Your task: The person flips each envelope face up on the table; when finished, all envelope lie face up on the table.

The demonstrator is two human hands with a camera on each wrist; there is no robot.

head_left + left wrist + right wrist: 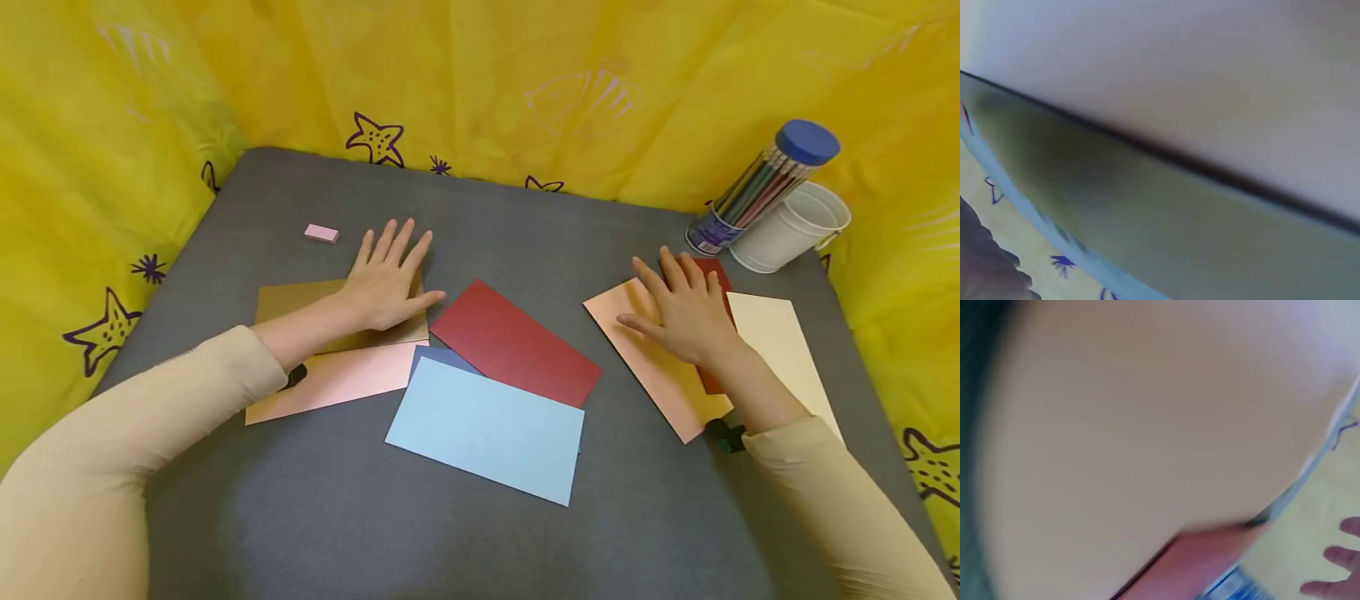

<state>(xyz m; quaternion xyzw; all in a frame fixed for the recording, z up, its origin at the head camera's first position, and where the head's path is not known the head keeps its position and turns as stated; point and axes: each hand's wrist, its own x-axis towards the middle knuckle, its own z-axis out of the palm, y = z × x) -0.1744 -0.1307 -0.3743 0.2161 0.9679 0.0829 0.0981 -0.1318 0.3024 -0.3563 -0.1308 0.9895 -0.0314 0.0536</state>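
My left hand (pixel 386 283) is spread palm down over a brown card (pixel 296 308), which overlaps a pink card (pixel 337 379). My right hand (pixel 686 312), fingers apart, is over a peach card (pixel 637 358) and a dark red card (pixel 712 271). Whether either palm touches the cards I cannot tell. Between the hands, a red card (pixel 517 346) and a light blue card (pixel 487 429) partly cover a dark blue one (pixel 442 357). In the left wrist view, pale and brown card surfaces are blurred; the right wrist view shows fingertips (pixel 1338 555) and a reddish card (pixel 1204 559).
A cream card (pixel 780 342) lies right of my right hand. Behind it stand a clear tub of pencils (pixel 761 187) with a blue lid, leaning, and a white bucket (pixel 787 229). A pink eraser (pixel 321 233) lies at the back left. Yellow cloth (pixel 480 83) surrounds the grey table (pixel 300 517).
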